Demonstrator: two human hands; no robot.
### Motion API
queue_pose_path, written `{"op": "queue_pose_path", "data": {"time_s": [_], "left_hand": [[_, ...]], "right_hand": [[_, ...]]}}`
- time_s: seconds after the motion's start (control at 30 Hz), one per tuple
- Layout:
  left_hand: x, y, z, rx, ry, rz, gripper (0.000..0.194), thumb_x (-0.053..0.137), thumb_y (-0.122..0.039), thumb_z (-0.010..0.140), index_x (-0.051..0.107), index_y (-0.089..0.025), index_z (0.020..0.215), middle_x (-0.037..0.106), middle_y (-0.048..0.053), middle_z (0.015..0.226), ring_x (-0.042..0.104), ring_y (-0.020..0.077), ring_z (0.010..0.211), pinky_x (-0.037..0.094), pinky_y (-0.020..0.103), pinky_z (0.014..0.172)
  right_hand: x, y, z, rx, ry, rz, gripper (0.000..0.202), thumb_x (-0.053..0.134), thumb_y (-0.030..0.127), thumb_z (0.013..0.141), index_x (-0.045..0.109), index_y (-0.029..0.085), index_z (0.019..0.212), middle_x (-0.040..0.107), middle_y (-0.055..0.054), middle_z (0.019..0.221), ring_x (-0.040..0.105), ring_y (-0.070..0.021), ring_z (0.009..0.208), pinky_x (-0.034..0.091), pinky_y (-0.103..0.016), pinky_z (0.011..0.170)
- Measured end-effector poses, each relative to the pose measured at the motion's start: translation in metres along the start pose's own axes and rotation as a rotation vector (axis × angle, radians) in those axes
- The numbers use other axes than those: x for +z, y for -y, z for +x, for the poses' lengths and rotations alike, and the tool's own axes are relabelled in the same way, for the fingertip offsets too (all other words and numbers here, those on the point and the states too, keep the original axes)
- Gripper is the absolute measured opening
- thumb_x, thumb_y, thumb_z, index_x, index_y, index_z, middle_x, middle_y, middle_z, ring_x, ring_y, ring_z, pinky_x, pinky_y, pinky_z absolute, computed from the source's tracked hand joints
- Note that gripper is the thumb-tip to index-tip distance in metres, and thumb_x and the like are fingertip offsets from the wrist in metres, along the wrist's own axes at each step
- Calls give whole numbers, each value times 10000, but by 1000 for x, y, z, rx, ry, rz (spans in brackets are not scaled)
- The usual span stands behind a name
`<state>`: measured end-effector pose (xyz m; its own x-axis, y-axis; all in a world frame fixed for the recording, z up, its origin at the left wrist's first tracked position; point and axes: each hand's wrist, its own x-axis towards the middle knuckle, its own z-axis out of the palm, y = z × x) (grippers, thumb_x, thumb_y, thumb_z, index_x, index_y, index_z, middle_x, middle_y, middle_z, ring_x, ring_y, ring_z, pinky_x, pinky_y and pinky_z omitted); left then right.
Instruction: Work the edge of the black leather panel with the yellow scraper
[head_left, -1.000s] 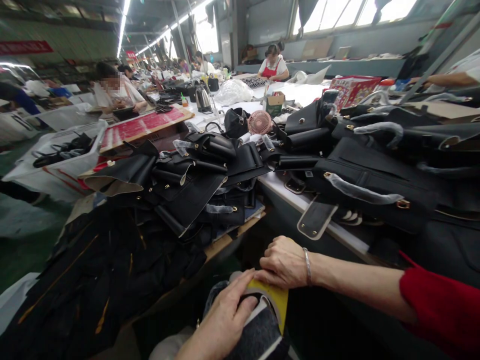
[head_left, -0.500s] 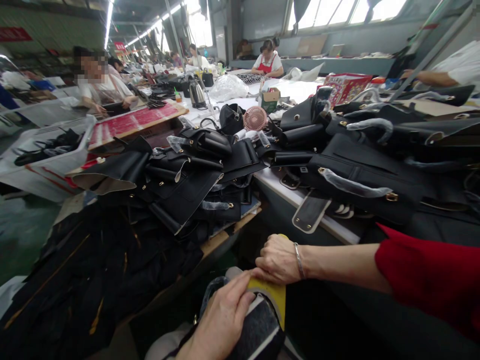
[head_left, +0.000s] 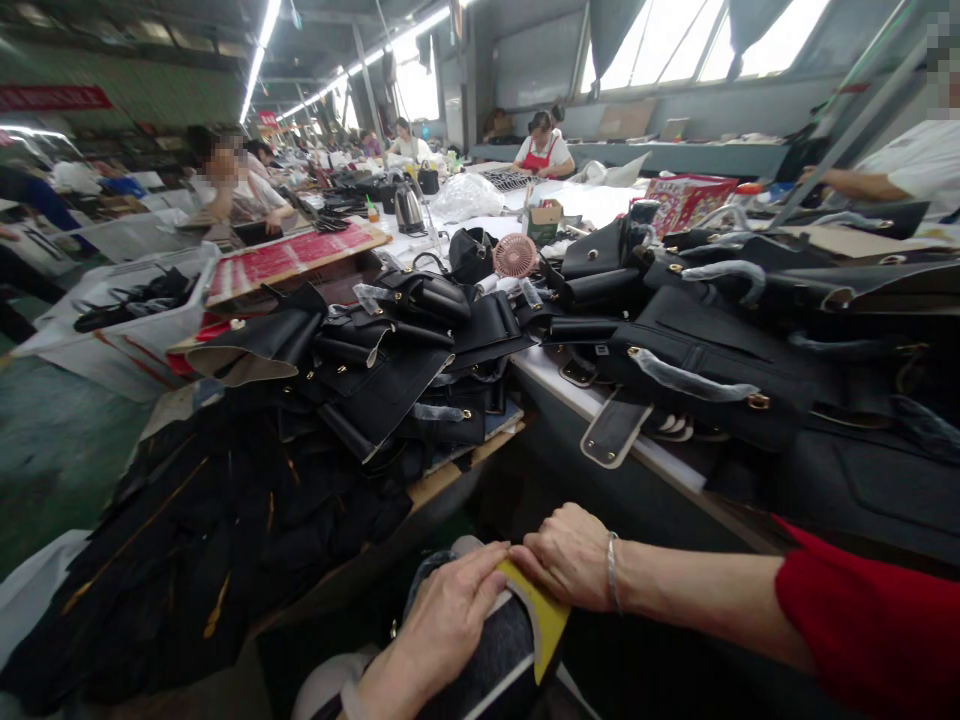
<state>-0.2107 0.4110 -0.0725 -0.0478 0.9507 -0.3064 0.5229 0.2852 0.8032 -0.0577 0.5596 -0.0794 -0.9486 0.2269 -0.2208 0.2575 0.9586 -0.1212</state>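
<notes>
Low in the view, a dark bag piece [head_left: 501,645] with white edges rests at my lap, its curved rim facing right. A yellow strip [head_left: 553,628] with a pale inner edge curves along that rim. My left hand [head_left: 450,612] grips the rim from the left, thumb on the dark inner side and fingers over the top. My right hand [head_left: 566,555], a bracelet at its wrist, is curled over the upper end of the yellow strip, close against the left fingertips. What lies under the right fingers is hidden.
Black bags [head_left: 697,340] with plastic-wrapped handles crowd the right table. More black bag parts [head_left: 390,390] and dark cloth pieces [head_left: 217,540] are heaped at left. A pink fan [head_left: 515,256], a kettle [head_left: 408,208] and a white bin [head_left: 142,330] stand farther back. Several people work beyond.
My right hand has come down a little along the rim, and more of the yellow strip's lower end shows. My left hand keeps its grip. The whole view has shifted slightly.
</notes>
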Motion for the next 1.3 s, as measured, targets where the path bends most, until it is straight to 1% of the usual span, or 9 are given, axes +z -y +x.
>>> {"op": "queue_pose_path", "data": {"time_s": [0.1, 0.2, 0.4, 0.57, 0.67, 0.83, 0.97, 1.07, 1.3], "left_hand": [[-5, -1, 2, -41, 34, -150, 477, 335, -486, 1002, 735, -249, 1113, 765, 30, 1040, 679, 216, 977, 490, 309, 908], [-7, 6, 10, -89, 34, -208, 534, 347, -536, 975, 758, -210, 1077, 765, 45, 1077, 661, 236, 1030, 469, 310, 921], [-1, 13, 19, -147, 50, -296, 409, 517, -426, 850, 788, -121, 875, 720, 13, 754, 593, 193, 728, 437, 265, 679], [0, 8, 17, -176, 54, -352, 355, 554, -359, 791, 793, -111, 876, 675, 11, 673, 521, 154, 615, 390, 247, 583], [0, 7, 17, -181, 55, -349, 360, 551, -344, 784, 798, -116, 912, 692, 19, 705, 519, 151, 615, 394, 244, 584], [-1, 5, 16, -154, 22, -273, 323, 540, -328, 793, 798, -163, 895, 654, -18, 664, 505, 148, 627, 367, 237, 583], [-1, -3, 14, -133, -36, -197, 286, 517, -293, 806, 746, -173, 683, 479, -53, 547, 419, 123, 585, 286, 244, 545], [-1, -7, 14, -132, -66, -146, 292, 518, -271, 813, 698, -171, 606, 373, -59, 509, 385, 114, 559, 252, 258, 548], [-8, -5, 5, -63, -26, -119, 229, 615, -363, 818, 793, -223, 850, 723, -2, 707, 611, 186, 681, 346, 256, 588]], "right_hand": [[6, 7, -9, 44, 0, 18, 627, 208, 427, 1046, 693, 188, 728, 723, -119, 650, 701, -250, 562, 116, -341, 507], [10, 12, -17, 62, 6, 62, 641, 180, 434, 1047, 691, 184, 751, 727, -133, 679, 703, -259, 593, 116, -348, 529], [16, 11, -36, 146, 18, 287, 646, 174, 512, 1019, 624, 174, 702, 693, -139, 670, 597, -202, 559, 147, -360, 572], [27, -3, -48, 308, 68, 779, 683, 97, 707, 949, 426, 206, 622, 411, 15, 562, 352, -123, 511, 266, -305, 560], [31, -7, -44, 462, 97, 1137, 776, -86, 757, 877, 476, 225, 813, 309, 57, 582, 279, -120, 481, 266, -261, 464], [37, 4, -25, 488, 133, 1851, 872, 377, 954, 686, 468, 226, 1157, 328, 94, 641, 242, -87, 504, 226, -215, 463], [46, 18, -6, 421, 30, 1685, 694, 635, 778, 718, 539, 198, 1088, 417, 68, 675, 364, -100, 551, 275, -236, 497], [49, 21, 1, 337, -57, 1574, 552, 659, 705, 769, 597, 174, 904, 545, -1, 806, 481, -162, 767, 390, -293, 706], [49, 13, 5, 227, 45, 1433, 609, 586, 766, 775, 629, 172, 904, 577, -10, 804, 525, -180, 766, 442, -321, 744]]}}
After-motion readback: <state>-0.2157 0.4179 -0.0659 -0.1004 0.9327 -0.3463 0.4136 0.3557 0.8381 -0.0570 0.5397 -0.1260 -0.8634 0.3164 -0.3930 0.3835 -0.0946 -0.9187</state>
